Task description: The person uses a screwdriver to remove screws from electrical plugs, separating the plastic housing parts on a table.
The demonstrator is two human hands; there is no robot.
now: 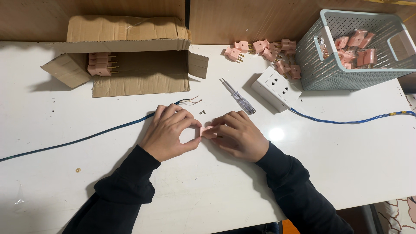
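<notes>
- Both hands, left (170, 132) and right (236, 134), pinched on 1 pink plug (208, 132) low over desk (208, 190)
- Step looks like plug assembly; cable (108, 130) end bare, screw (202, 112) loose
- Next likely needs screwdriver (237, 96)

Bright overhead light falls on the white table (208, 195), with a glare spot right of the hands. Soft shadows lie beneath the cardboard box (130, 56) and forearms. Focus is sharp; edges bend slightly.

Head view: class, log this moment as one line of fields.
left hand: touching pink plug | right hand: holding pink plug | blue cable: under left hand | screwdriver: lying beyond hands
</notes>
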